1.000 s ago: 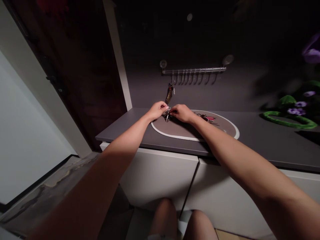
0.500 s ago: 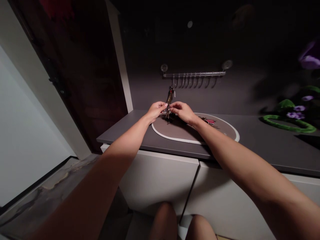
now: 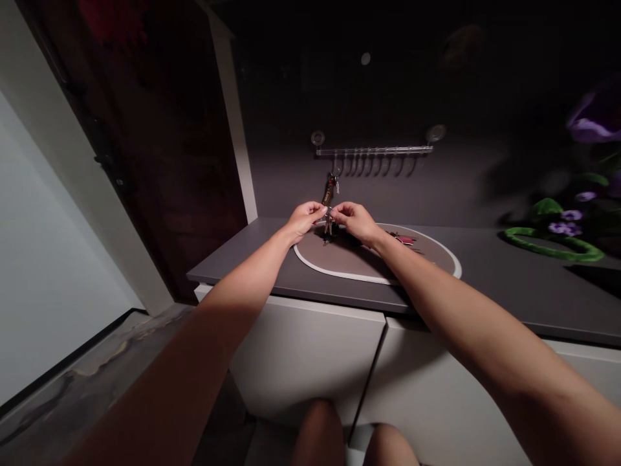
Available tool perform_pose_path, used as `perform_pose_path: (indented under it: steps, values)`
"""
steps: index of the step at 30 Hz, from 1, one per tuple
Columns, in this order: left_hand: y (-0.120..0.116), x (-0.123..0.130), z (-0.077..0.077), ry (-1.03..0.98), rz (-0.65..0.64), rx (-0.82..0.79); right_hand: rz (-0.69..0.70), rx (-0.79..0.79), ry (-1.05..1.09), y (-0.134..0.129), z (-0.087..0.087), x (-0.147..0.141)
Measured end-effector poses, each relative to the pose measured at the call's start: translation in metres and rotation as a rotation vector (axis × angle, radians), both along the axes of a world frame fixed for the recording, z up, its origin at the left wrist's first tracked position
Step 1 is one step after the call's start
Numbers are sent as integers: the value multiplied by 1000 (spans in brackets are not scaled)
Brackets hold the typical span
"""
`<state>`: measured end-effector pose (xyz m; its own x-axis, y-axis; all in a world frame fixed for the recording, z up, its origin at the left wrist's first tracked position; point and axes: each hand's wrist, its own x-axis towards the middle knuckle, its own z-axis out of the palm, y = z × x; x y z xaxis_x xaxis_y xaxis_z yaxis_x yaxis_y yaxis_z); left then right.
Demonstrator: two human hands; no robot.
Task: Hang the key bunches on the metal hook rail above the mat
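Gripping key ring [image 3: 328,210] with left hand [image 3: 305,218] and right hand [image 3: 356,219]

Pinches the key ring between thumb and fingers on both sides, with hands almost meeting. Shows keys [image 3: 328,226] hanging beneath the ring, over the left end of a brown, white-edged mat [image 3: 342,260]. Cannot tell contact of keys with mat. Records a dark lettered strap [image 3: 328,191] on the leftmost hook of a clear rail [image 3: 376,151], with lower end reaching just behind the fingers; cannot confirm any join to the key ring. Notes a red item [image 3: 405,240] lying on the mat, to the right of the right hand. Lists a green loop [image 3: 585,255] and purple flowers [image 3: 565,228] well apart, toward the right of the gray counter [image 3: 242,255].
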<state>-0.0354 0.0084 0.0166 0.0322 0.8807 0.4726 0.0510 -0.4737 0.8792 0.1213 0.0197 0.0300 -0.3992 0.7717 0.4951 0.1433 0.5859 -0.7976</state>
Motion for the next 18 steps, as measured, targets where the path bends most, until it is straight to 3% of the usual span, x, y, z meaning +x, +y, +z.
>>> perform_pose_path:
  steps: [10,18]
  values:
    - [0,6,-2,82,113,-6,-60,-160,92,-2,3,5]
    - [2,8,-11,515,312,198,-54,-238,248,3,6,13]
